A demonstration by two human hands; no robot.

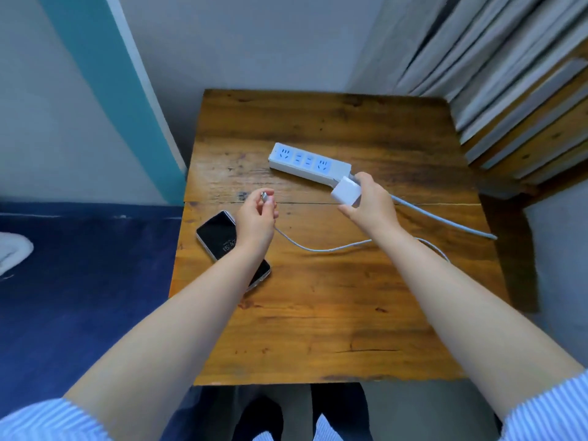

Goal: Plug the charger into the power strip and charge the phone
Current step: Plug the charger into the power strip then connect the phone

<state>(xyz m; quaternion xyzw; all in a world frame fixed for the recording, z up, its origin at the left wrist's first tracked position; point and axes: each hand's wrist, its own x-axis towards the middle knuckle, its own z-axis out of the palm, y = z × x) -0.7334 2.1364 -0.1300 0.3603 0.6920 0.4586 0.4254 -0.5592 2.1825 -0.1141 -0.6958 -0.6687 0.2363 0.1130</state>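
Observation:
A white power strip (305,161) with several sockets lies on the wooden table (334,307), its grey cord running off to the right. My right hand (370,202) holds the white charger block (346,191) just above the strip's near end. My left hand (257,214) pinches the metal plug of the white charging cable (321,248), which loops across the table between my arms. The dark phone (219,233) lies face up at the table's left edge, partly hidden under my left wrist.
A blue bed cover (79,297) borders the table on the left. A wooden slatted frame with grey cushions (525,100) stands at the right. The wall is behind the table.

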